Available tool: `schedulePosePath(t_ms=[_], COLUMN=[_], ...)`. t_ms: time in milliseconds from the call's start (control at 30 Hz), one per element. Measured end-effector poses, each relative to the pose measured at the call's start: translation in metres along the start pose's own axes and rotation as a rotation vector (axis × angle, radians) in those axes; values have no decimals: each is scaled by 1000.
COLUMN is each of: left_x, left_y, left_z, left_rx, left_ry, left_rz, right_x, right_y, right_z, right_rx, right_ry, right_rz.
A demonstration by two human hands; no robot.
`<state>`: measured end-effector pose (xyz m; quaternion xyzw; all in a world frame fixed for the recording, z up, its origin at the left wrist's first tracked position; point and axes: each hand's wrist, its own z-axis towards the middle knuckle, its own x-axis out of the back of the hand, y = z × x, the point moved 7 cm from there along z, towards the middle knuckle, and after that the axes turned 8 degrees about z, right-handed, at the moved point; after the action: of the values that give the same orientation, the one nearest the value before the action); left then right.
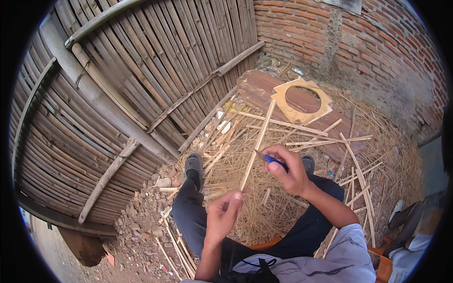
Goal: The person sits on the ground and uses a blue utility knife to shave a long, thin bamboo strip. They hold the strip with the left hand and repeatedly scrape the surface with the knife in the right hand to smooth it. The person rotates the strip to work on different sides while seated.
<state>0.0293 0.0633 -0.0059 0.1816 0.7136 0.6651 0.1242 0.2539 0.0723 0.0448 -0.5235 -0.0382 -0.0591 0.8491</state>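
My left hand (224, 216) pinches the near end of a long, pale bamboo strip (258, 144), which slants up and away from me. My right hand (291, 173) is closed around a small knife with a blue handle (275, 162). Its short blade points left, close to the strip's right edge about midway along. Whether blade and strip touch is hard to tell. Thin straw-like shavings (264, 214) cover the ground between my legs.
A brown board (255, 87) lies ahead, bearing a wooden piece with a round hole (280, 92). More strips (360, 181) lie scattered right and left. A bamboo fence (141, 56) stands left, a brick wall (302, 33) behind. Another person's leg (405, 217) shows at right.
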Motion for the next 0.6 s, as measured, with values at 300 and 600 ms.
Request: schedulePosePath(t_ms=[300,600], left_x=[10,7], left_y=[16,10], left_z=[-4,-5], left_rx=[-126,-145], left_ry=[176,214], left_rz=[224,244], right_x=[-35,-34], right_y=[-37,-44], right_z=[-13,-14], right_rx=[400,413], right_ry=[-33,-9], right_rz=[-574,-636])
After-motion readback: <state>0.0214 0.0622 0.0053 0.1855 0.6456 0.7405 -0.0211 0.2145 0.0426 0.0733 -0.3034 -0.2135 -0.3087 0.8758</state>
